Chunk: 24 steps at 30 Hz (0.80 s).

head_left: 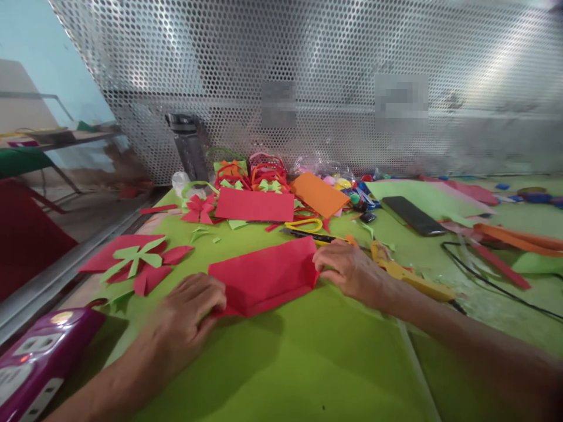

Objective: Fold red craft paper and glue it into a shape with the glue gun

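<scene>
A folded piece of red paper (268,272) is stretched between my two hands, just above the green tabletop (299,363). My left hand (196,302) pinches its lower left corner, fingers curled. At the right end my right hand (341,264) grips the side edge between thumb and fingers. The lower edge looks bent up along a crease. Just behind the paper lie a box cutter (310,235) and yellow-handled scissors (303,225). Beyond them a flat red rectangle (255,204) leans near an orange one (319,194).
Green and red flower cutouts (137,257) lie at left, above a purple power strip (48,357). A yellow glue gun (411,278) sits by my right forearm. A phone (413,215), a black cable (484,278) and a dark bottle (187,146) stand or lie farther back, before a perforated metal panel (325,53).
</scene>
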Motion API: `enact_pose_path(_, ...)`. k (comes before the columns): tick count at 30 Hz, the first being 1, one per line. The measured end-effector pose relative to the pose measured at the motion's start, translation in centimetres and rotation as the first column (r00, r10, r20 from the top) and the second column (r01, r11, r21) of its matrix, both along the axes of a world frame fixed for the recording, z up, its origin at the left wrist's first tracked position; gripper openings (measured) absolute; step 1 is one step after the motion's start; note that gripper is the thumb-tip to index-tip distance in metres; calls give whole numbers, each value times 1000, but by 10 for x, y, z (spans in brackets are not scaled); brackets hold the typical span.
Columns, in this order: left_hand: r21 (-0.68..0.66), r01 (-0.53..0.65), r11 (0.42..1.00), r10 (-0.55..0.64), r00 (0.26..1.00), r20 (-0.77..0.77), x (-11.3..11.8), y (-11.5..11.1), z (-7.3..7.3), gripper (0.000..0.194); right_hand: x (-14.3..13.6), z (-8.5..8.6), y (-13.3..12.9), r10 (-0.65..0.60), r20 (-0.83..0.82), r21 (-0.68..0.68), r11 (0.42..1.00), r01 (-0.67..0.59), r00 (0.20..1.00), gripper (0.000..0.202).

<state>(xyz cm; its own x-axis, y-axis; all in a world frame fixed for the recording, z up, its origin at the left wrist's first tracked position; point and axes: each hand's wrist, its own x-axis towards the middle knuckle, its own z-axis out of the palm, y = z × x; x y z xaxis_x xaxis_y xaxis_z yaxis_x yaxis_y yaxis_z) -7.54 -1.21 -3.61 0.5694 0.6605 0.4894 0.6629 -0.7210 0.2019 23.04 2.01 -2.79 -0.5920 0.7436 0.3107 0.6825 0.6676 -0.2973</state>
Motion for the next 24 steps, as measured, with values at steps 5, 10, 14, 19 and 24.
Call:
enact_pose_path(5, 76, 26, 997, -29, 999, 31, -1, -1, -2, 17, -2, 0, 1, -91, -31, -225, 971, 82, 995, 23)
enact_pose_path(10, 165, -11, 986, 4, 999, 43, -2, -2, -7, 17, -4, -2, 4, -422, -50, -259, 881, 397, 905, 19)
enact_pose_path(14, 290, -83, 953, 66, 996, 68, -3, -4, -2, 16, -4, -6, 8, -425, -119, -357, 862, 361, 897, 45)
enact_pose_path(19, 424, -47, 904, 39, 999, 28, -3, -7, 7, 17, -8, -7, 5, -491, -437, -713, 700, 43, 754, 84)
enact_pose_path(24, 457, -59, 888, 36, 998, 59, 1, -10, 10, 17, -17, 0, -11, -293, -476, -333, 933, 138, 829, 68)
